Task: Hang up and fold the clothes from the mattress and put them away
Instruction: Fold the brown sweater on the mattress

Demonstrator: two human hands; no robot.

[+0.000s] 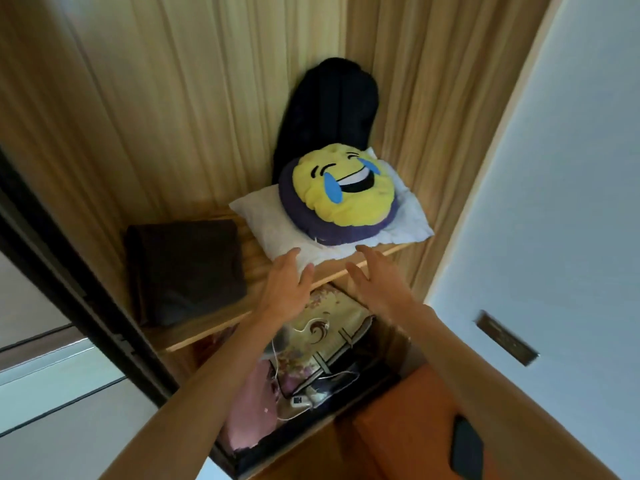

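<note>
Two hands up, left hand [285, 284] and right hand [375, 280] spread and empty below the white pillow [277, 225]; dark folded cloth [185, 268] sits left on the shelf [259, 268]; lower bedding [325, 336] half-hidden.

A wooden shelf [263, 271] spans the wardrobe, its front edge running from lower left up to the right. On its left part lies a dark folded cloth [185, 268], flat and square. To the right, apart from it, a white pillow [270, 220] rests on the boards and hangs a little over the front edge. A yellow emoji cushion [341, 192] sits on the pillow. Behind these a black bag [327, 109] stands upright in the back corner, leaning against the wooden wall
</note>
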